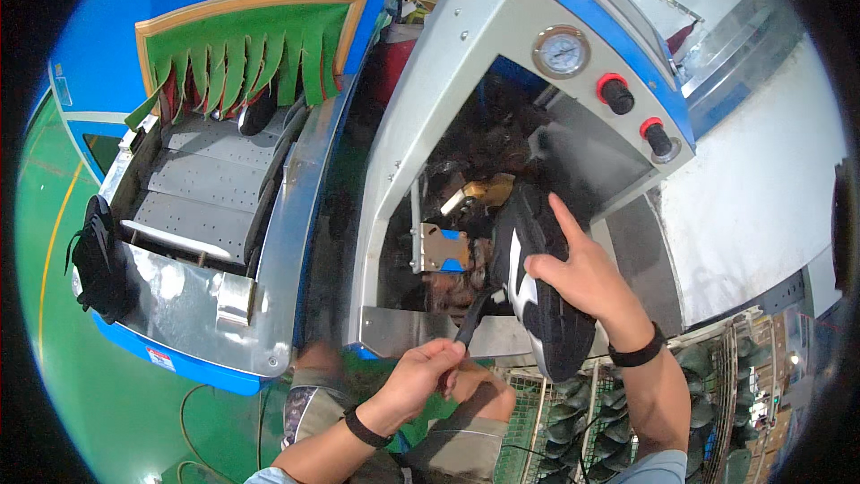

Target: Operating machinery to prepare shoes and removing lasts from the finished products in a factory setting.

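A black shoe (548,305) with a white side stripe is tilted in the opening of the grey machine, its sole turned toward the right. My right hand (587,278) grips it from the right, thumb across the sole edge and index finger stretched along it. My left hand (428,369), lower and to the left, is closed on a dark narrow strip (472,318) that runs up toward the shoe; whether it is part of the shoe I cannot tell. Inside the opening, left of the shoe, sits a metal bracket (443,249) with blue patches.
Two red-and-black knobs (616,93) and a round gauge (562,52) are on the machine's front. At left, a conveyor (210,175) runs under a green strip curtain (246,54); another black shoe (97,260) rests at its corner. A wire rack (596,421) with dark shoe lasts stands below right.
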